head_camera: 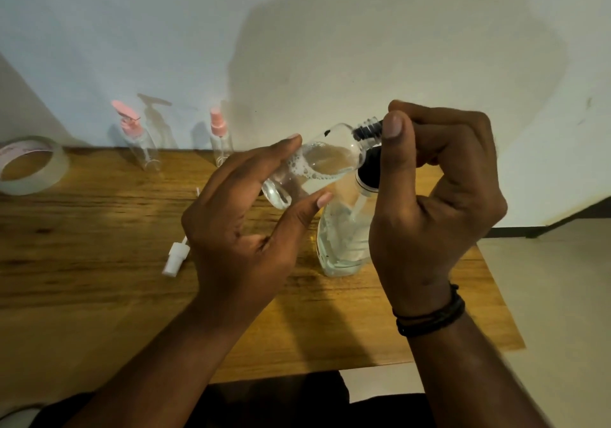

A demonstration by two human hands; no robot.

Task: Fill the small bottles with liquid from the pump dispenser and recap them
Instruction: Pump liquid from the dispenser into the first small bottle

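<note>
Head view: left hand [241,216] cradles tilted, part-filled bottle [317,166] in curled fingers; right hand [433,203] grips pump [368,166] at its neck; light, slick plastic, best held mid-body

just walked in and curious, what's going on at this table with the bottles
A person is filling a small clear bottle from a pump dispenser standing on the wooden table. The left hand holds the bottle tilted on its side, partly full of foamy liquid. The right hand grips the black pump head at the bottle's open neck. A white cap lies on the table; two pink-topped bottles stand at the back.
</note>
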